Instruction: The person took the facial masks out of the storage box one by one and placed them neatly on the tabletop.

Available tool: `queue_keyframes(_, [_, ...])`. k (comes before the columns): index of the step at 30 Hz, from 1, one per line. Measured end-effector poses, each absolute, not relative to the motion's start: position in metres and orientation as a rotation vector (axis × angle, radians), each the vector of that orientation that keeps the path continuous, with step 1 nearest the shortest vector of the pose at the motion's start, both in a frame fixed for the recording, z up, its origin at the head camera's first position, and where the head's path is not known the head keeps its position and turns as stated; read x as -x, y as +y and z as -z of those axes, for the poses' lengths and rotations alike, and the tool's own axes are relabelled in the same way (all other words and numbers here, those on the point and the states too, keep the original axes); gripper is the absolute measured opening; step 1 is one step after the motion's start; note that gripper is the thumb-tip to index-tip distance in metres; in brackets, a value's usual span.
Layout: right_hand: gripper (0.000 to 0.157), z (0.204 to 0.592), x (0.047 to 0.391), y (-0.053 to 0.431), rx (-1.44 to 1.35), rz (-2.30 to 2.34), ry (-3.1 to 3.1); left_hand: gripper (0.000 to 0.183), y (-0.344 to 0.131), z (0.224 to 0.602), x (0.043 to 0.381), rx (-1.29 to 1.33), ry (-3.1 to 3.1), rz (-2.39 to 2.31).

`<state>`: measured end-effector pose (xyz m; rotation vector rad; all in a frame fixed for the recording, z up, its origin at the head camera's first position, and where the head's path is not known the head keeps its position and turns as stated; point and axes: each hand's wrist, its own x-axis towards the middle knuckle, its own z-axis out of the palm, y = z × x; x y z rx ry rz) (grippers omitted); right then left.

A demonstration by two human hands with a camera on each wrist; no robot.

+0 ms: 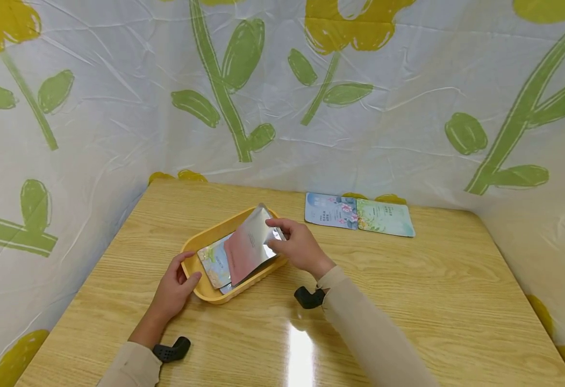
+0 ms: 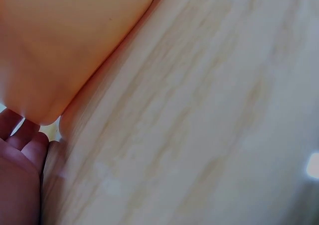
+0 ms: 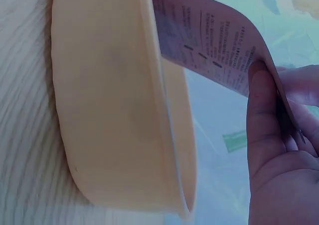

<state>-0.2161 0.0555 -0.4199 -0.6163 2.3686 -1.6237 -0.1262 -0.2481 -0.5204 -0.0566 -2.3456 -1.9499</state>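
Clock read from your seat, 12 at the far wall. Wood-grain table [image 1: 432, 301] in front of you. On it, the oval yellow tray [image 1: 206, 289], long axis 8 to 2; your left hand [image 1: 173, 287] holds its 8 o'clock end, thumb and fingers bent round the rim.

Pink-and-silver foil sachet [image 1: 250, 244]: tilted, pink end low within the tray, silver end up toward 2, so its long axis roughly follows the tray's. Key relation: the sachet runs toward 8 from your right hand [image 1: 299, 244], the nearer of the two. Cannot tell whether its lower edge touches anything.

Partly beneath it, a floral blue sachet [image 1: 214, 260] in the tray. At 2 from your grip, on the table, a light-blue sachet [image 1: 328, 209], then a green sachet [image 1: 386, 217] on its 3 o'clock side.

Grip detail: right thumb and fingers pinch the silver end, one digit against the printed pink side.
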Motion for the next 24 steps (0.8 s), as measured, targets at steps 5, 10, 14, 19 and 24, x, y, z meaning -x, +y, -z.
queue_keyframes(5, [0.045, 0.416, 0.215, 0.065, 0.642, 1.691, 2.361, 0.051, -0.249, 0.521, 0.126, 0.054, -2.358, 1.941])
queue_keyframes(10, [0.045, 0.414, 0.214, 0.074, 0.62, 1.746, 2.38, 0.051, -0.25, 0.522, 0.127, 0.052, -2.366, 1.941])
queue_keyframes(14, [0.045, 0.412, 0.213, 0.082, 0.578, 1.808, 2.372, 0.052, -0.249, 0.521, 0.126, 0.037, -2.378, 1.933])
queue_keyframes(19, [0.045, 0.41, 0.21, 0.094, 0.527, 1.938, 2.323, 0.052, -0.249, 0.52, 0.126, 0.03, -2.388, 1.927])
queue_keyframes(24, [0.046, 0.411, 0.206, 0.11, 0.447, 2.07, 2.274, 0.051, -0.25, 0.519, 0.127, 0.034, -2.394, 1.923])
